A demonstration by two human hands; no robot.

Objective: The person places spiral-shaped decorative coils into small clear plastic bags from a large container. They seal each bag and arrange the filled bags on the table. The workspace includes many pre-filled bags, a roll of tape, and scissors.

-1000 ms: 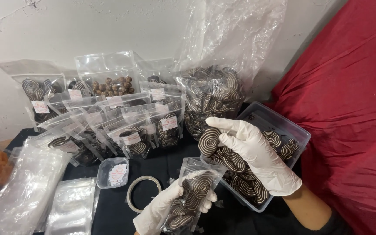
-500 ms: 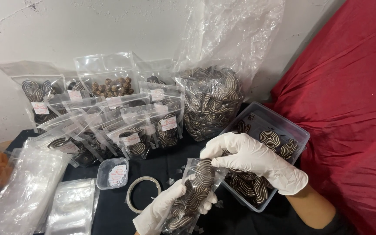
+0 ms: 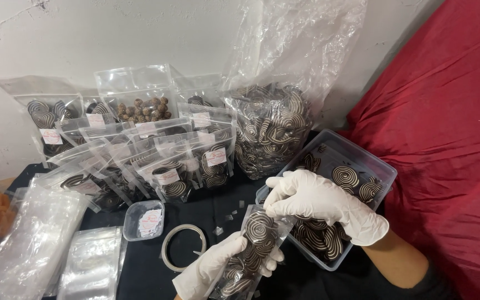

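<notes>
A: What is held by the left hand (image 3: 212, 269)?

B: A small clear pouch (image 3: 248, 253) of spiral-patterned cookies is gripped from below, low in the middle, just beside the clear plastic tub (image 3: 381, 172).

A: And the right hand (image 3: 323, 203)?

B: It is gloved and bent over the pouch's mouth, fingertips pinched there; what is pinched cannot be told. Filled pouches (image 3: 168, 166) are lined up behind, beside a big bag (image 3: 270, 130).

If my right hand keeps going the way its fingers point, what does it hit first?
Most likely the spiral cookie at the mouth of the small pouch held by the left hand; the right hand looks almost on it.
</notes>
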